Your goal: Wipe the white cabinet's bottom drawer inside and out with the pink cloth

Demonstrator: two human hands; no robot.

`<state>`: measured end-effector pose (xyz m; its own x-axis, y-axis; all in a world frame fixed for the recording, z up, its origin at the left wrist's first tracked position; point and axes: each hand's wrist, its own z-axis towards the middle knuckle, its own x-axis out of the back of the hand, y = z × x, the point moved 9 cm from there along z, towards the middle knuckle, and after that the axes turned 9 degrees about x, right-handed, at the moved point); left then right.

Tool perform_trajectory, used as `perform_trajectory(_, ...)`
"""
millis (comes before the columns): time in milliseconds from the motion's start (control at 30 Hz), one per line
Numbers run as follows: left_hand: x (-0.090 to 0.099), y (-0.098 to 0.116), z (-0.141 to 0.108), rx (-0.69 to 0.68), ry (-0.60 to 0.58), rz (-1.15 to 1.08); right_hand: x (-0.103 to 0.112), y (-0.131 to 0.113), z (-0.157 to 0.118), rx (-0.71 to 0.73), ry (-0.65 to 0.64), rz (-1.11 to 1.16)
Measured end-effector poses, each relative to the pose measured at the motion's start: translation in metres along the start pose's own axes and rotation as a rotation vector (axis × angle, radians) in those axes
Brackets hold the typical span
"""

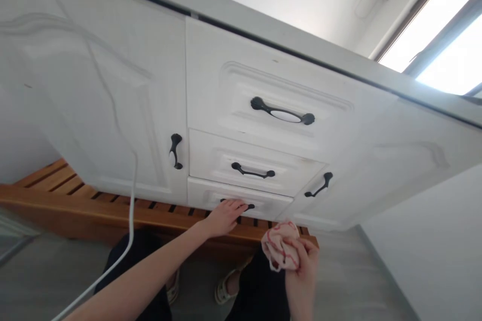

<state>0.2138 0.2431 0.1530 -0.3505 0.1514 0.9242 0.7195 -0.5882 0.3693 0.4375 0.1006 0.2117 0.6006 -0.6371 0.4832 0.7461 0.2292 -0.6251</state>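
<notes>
My left hand (pixel 226 216) reaches to the bottom drawer (pixel 274 204) of a white cabinet, its fingers closed over the dark handle (pixel 249 206); most of that handle is hidden. A crumpled pale pink cloth with red edging (pixel 280 246) is bunched in my right hand (pixel 303 266), lower and to the right, apart from the cabinet front. Above the left hand are the middle drawer's black handle (pixel 253 171) and the top drawer's black-and-white handle (pixel 282 112). All three drawers look closed.
Cupboard doors with black handles flank the drawers, left handle (pixel 174 152) and right handle (pixel 318 185). A slatted wooden bench (pixel 113 213) lies under the cabinet, by my legs. A white cable (pixel 131 215) hangs at the left. The window (pixel 440 25) is at upper right.
</notes>
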Motion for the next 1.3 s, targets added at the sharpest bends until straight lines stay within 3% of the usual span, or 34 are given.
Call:
perform_trajectory(133, 0.002, -0.002, 0.009, -0.029, 0.026, -0.006, -0.016, 0.012, 0.052, 0.010, 0.123, -0.063)
perform_trajectory(267, 0.012, 0.000, -0.002, -0.005, 0.077, -0.016, -0.053, 0.011, 0.085, 0.153, 0.142, -0.120)
perform_trajectory(367, 0.014, -0.019, -0.043, 0.110, 0.173, -0.025, -0.077, 0.005, 0.083, 0.170, 0.112, -0.171)
perform_trajectory(433, 0.002, -0.048, -0.087, 0.229, 0.236, -0.028, -0.094, -0.007, 0.075, 0.186, 0.061, -0.206)
perform_trajectory(600, -0.026, -0.160, -0.227, 0.793, 0.516, -0.006, -0.150, -0.066, 0.055, 0.245, -0.067, -0.221)
perform_trajectory(700, -0.031, -0.194, -0.281, 1.091, 0.506, 0.134, -0.206, -0.120, 0.043, 0.307, -0.246, -0.179)
perform_trajectory(767, -0.030, -0.200, -0.297, 1.234, 0.435, 0.211, -0.245, -0.158, 0.034, 0.352, -0.393, -0.156)
perform_trajectory(867, -0.030, -0.200, -0.296, 1.307, 0.307, 0.285, -0.296, -0.206, 0.024, 0.428, -0.579, -0.146)
perform_trajectory(1000, -0.029, -0.202, -0.288, 1.298, 0.254, 0.293, -0.342, -0.233, 0.014, 0.566, -0.748, -0.170)
perform_trajectory(1133, -0.036, -0.211, -0.293, 1.317, 0.238, 0.297, -0.343, -0.217, 0.008, 0.718, -0.726, -0.226)
perform_trajectory(1200, -0.041, -0.216, -0.298, 1.321, 0.234, 0.316, -0.324, -0.200, 0.011, 0.752, -0.631, -0.235)
perform_trajectory(1300, -0.044, -0.220, -0.303, 1.313, 0.239, 0.331, -0.276, -0.162, 0.024, 0.727, -0.417, -0.234)
